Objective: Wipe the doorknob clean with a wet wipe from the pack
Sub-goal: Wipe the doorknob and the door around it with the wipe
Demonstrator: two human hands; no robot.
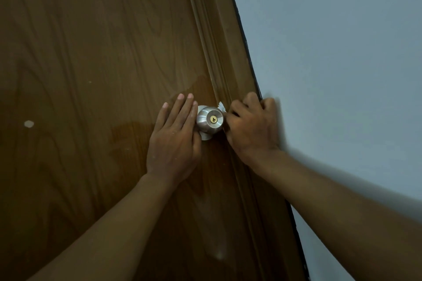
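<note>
A round brushed-steel doorknob (209, 120) with a brass keyhole sticks out of a brown wooden door (91, 75). My left hand (174, 141) lies flat against the door just left of the knob, fingers straight and together, touching the knob's side. My right hand (250, 125) is curled into a fist at the knob's right side, pressed close to it. A white wet wipe (221, 106) pokes out between that fist and the knob; most of it is hidden inside the hand. The wipe pack is not in view.
The door frame's moulding (217, 64) runs diagonally just right of the knob. A pale grey wall (331, 52) fills the right side. A damp sheen shows on the wood around the knob, and a small white chip (29, 123) marks the door at left.
</note>
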